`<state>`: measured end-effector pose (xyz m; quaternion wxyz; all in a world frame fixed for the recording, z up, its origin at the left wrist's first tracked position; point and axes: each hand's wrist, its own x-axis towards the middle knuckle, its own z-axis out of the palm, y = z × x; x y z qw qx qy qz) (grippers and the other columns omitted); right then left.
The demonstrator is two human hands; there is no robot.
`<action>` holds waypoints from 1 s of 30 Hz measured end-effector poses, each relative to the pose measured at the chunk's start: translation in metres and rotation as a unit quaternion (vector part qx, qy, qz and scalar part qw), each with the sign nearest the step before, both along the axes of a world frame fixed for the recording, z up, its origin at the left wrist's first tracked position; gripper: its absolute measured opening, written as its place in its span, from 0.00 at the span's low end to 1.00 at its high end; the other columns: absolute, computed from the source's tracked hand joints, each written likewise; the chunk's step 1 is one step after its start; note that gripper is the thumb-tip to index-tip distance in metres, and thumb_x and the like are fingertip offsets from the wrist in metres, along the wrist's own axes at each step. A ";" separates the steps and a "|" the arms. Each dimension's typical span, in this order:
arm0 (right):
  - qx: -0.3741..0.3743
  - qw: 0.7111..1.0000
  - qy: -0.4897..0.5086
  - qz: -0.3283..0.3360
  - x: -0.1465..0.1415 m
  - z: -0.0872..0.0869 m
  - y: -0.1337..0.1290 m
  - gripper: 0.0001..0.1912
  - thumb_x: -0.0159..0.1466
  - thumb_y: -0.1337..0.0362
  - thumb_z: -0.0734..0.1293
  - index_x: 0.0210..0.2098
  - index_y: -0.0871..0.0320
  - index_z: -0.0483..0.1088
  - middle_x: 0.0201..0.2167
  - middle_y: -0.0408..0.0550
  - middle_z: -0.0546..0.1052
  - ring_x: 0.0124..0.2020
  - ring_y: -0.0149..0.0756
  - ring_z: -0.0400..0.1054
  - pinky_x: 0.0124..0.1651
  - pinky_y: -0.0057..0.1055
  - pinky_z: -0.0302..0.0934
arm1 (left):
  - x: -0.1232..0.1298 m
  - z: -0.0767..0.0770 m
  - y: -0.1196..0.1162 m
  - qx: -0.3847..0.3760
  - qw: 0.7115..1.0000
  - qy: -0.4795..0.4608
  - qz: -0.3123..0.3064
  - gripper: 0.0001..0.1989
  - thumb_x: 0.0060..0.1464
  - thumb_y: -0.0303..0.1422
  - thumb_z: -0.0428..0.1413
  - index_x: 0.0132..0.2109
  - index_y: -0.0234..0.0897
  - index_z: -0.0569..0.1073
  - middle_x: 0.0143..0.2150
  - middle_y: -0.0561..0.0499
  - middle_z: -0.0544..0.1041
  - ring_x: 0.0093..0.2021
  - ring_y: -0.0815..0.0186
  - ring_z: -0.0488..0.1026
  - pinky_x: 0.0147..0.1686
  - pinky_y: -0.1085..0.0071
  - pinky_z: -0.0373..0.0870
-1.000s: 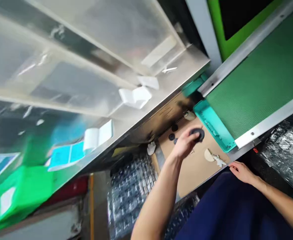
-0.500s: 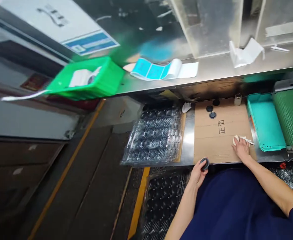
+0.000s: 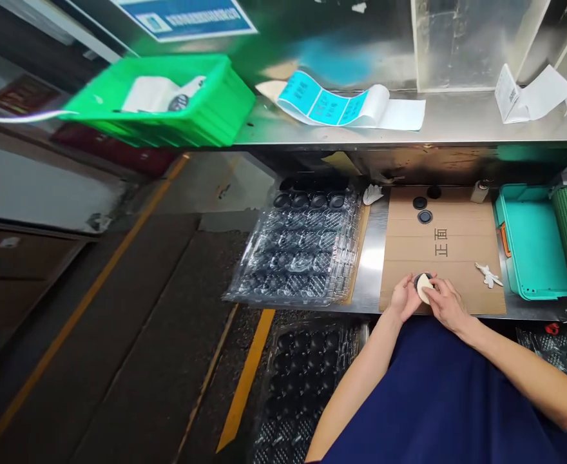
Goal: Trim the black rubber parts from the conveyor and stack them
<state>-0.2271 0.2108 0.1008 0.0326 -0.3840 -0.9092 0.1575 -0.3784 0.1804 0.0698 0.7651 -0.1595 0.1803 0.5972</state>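
Observation:
Just above the near edge of a cardboard sheet (image 3: 409, 251), my left hand (image 3: 404, 298) is closed round a black round disc (image 3: 416, 280). A cream-coloured pad (image 3: 424, 289) is pinched in my right hand (image 3: 448, 308) and lies against the face of that disc, covering much of it. Similar dark discs, among them a grey-centred one (image 3: 425, 216), rest at the far end of the cardboard. To the right of my hands lies a crumpled white cloth or glove (image 3: 488, 275).
Stacked clear trays with black round parts (image 3: 290, 248) stand left of the cardboard. A turquoise bin (image 3: 537, 258) and a small bottle (image 3: 479, 191) are on the right. Above, the metal shelf (image 3: 462, 129) carries a green basket (image 3: 206, 125) and a label roll (image 3: 332, 106).
My left hand has brought the black disc up and right, over the cardboard. My right hand has lifted the pad off the cardboard and moved it left onto the disc. The camera view has shifted.

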 end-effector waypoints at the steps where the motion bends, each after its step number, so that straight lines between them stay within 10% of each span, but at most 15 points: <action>1: -0.011 1.000 -0.012 -0.014 -0.003 0.001 0.005 0.28 0.73 0.55 0.47 0.56 0.50 0.74 0.59 0.45 0.57 0.56 0.20 0.46 0.62 0.20 0.52 | 0.001 0.000 0.003 -0.005 1.000 -0.005 0.002 0.18 0.69 0.33 0.45 0.47 0.21 0.74 0.49 0.35 0.75 0.46 0.59 0.75 0.48 0.63 0.72; 11: -0.083 0.983 0.052 -0.153 0.000 -0.001 0.045 0.27 0.70 0.50 0.55 0.62 0.51 0.71 0.61 0.47 0.54 0.60 0.24 0.47 0.71 0.27 0.50 | 0.008 0.012 0.028 -0.020 0.996 0.068 -0.058 0.14 0.69 0.30 0.48 0.49 0.25 0.74 0.50 0.38 0.75 0.46 0.61 0.74 0.46 0.63 0.72; 16: -0.308 0.857 0.238 -0.339 0.010 0.021 0.075 0.41 0.65 0.40 0.57 0.68 0.62 0.61 0.53 0.53 0.63 0.44 0.12 0.59 0.47 0.09 0.58 | 0.011 0.016 0.030 -0.024 0.998 0.051 -0.043 0.17 0.68 0.32 0.50 0.53 0.22 0.74 0.46 0.39 0.75 0.40 0.64 0.73 0.36 0.69 0.70; 21: -0.507 0.722 0.365 -0.298 0.011 0.060 0.065 0.51 0.61 0.37 0.59 0.70 0.71 0.50 0.51 0.58 0.64 0.42 0.13 0.62 0.41 0.09 0.58 | 0.006 0.015 0.029 -0.023 0.999 -0.038 -0.008 0.17 0.69 0.36 0.47 0.50 0.25 0.73 0.44 0.40 0.76 0.42 0.60 0.74 0.42 0.62 0.73; 30: -0.415 0.827 0.273 -0.264 0.009 0.070 0.049 0.54 0.59 0.29 0.58 0.61 0.76 0.52 0.51 0.60 0.64 0.39 0.12 0.62 0.40 0.09 0.61 | -0.001 0.014 0.029 -0.031 0.998 -0.049 0.015 0.15 0.68 0.31 0.46 0.50 0.24 0.73 0.56 0.36 0.74 0.54 0.57 0.74 0.55 0.62 0.70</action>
